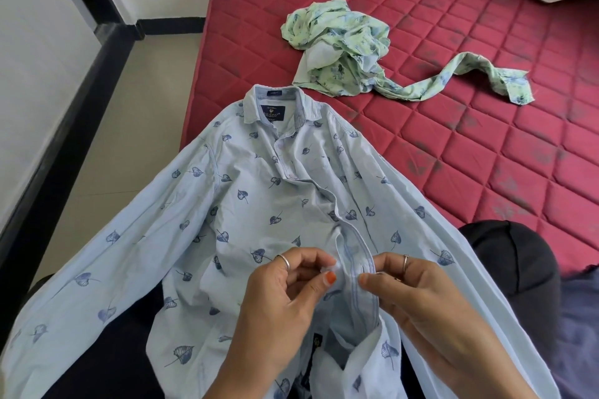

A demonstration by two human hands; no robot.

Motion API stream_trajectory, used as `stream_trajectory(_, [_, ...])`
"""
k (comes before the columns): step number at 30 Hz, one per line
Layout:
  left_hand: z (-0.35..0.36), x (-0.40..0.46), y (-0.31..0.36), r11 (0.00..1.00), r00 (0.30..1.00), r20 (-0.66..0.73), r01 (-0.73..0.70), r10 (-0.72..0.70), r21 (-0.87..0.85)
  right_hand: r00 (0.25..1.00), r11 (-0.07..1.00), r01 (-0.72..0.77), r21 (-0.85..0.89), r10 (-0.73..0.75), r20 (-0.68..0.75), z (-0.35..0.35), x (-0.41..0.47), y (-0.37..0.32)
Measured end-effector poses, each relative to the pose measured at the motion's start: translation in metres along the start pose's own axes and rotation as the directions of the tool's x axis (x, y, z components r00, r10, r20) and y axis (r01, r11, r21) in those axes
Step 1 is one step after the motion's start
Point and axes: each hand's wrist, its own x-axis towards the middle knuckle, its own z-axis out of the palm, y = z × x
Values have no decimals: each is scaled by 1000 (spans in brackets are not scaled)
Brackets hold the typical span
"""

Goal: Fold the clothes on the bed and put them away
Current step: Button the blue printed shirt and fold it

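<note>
Light-blue leaf-print shirt (259, 204) spread front-up; left hand (285, 298) and right hand (418, 295) pinching its button placket (356, 256). Crumpled green garment (343, 52) beyond shirt collar.

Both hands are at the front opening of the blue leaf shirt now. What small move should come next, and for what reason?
Probably finish closing that button: the left hand pinches a button, the right hand pinches the placket edge beside it, and the blue shirt front gapes open below the hands. Closing it should keep the front flat for folding.
</note>
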Motion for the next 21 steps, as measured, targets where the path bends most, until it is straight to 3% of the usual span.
stream_trajectory(4, [1,0,-3,986,994,-59,-82,92,147,997,995,9,-101,-17,-72,3,0,1])
stream_trajectory(7, [0,-1,-2,910,963,-88,-207,253,359,987,963,24,-270,-66,-146,4,0,4])
stream_trajectory(9, [1,-2,1,885,954,-75,-238,290,400,969,918,35,-395,-128,-213,4,1,5])
stream_trajectory(15, [8,-2,10,929,983,-53,-149,177,340,912,765,109,-635,-332,-243,17,-1,5])
stream_trajectory(21, [11,-3,14,939,991,-64,-94,122,330,895,742,139,-655,-377,-237,24,-3,7])
